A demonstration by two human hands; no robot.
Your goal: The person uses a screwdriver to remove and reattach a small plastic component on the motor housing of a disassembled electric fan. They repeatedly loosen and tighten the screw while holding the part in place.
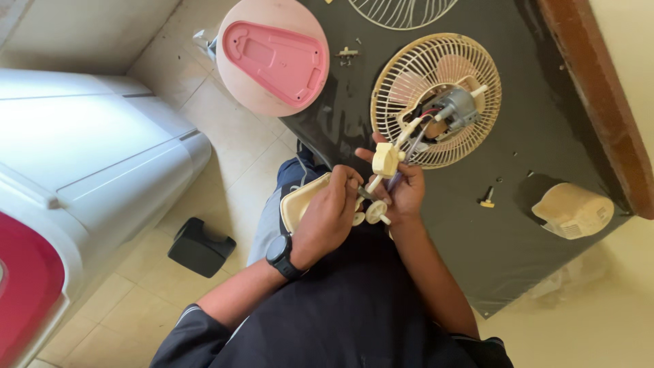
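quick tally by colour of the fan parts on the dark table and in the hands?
Cream: 4 – round wire grille with motor, motor cover, small gear piece in the right hand, housing shell by the left hand
Pink: 2 – round base, teardrop plate on it
White: 1 – second grille, cut off by the frame
Total: 7

Soft, even daylight fills the scene. The dark table [545,225] shows faint glare beside the fan guard [436,99] and casts a soft shadow beneath its near edge. Edges look slightly soft.
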